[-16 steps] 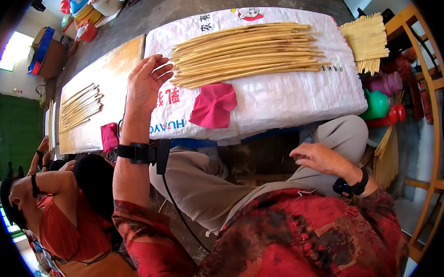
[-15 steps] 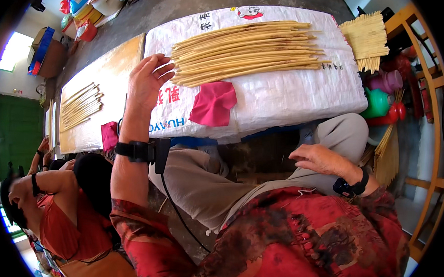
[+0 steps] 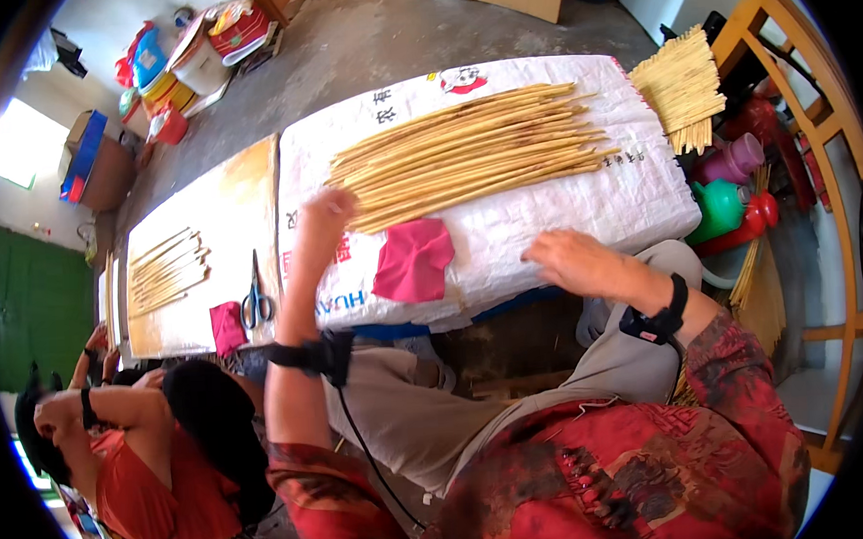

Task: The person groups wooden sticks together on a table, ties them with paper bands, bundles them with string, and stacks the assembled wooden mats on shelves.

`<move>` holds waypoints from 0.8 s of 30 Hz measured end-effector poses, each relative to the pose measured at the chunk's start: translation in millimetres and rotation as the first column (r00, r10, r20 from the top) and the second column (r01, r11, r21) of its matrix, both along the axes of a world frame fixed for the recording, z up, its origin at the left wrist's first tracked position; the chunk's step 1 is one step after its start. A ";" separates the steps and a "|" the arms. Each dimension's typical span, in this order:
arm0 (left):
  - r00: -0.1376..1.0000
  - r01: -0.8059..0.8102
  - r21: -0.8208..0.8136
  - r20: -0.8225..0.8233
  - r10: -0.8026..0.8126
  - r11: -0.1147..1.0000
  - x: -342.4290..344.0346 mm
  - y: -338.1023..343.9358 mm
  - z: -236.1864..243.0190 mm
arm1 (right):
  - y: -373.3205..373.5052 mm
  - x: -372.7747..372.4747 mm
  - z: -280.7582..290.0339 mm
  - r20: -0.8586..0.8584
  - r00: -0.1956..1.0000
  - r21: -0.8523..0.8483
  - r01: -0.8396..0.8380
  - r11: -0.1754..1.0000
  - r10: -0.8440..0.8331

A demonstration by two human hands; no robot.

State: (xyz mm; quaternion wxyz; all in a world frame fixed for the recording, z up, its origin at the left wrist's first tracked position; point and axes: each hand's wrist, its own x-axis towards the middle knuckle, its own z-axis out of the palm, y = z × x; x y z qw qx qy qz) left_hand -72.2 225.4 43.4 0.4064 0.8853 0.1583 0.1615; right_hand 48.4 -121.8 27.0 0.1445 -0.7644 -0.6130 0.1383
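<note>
Nearest to the body, the person's two knees in grey trousers (image 3: 399,396) are standing before the table, and the right hand (image 3: 578,261) is hovering about its near edge, with fingers loosely spread and no thing visible in it. Farther on, a wrinkled magenta cloth (image 3: 414,261) is lying on a white woven plastic sheet (image 3: 536,231) that is covering the table. Just beyond this cloth, a wide row of long, thin, straw-yellow stalks (image 3: 465,152) is resting on the sheet, its long axis running from left to right, the right end pointing a little away from the body. The left hand (image 3: 331,214) is the nearer one, being placed at the left end of the row; it is appearing blurred, so I cannot tell whether its fingers are closing on any stalk or only touching. From the right hand, the row is lying ahead and to the left. The stalks are looking dry and almost straight, with brownish spots, and their right tips are ending unevenly. Past this right end, a pale yellow stack of shorter sticks (image 3: 682,85) is lying.
</note>
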 end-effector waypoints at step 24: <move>0.992 -0.099 -0.303 -0.106 0.070 0.948 23.7 -41.2 34.4 | 88.7 -182.7 -20.9 -0.490 -0.017 0.653 -0.669 0.354 0.871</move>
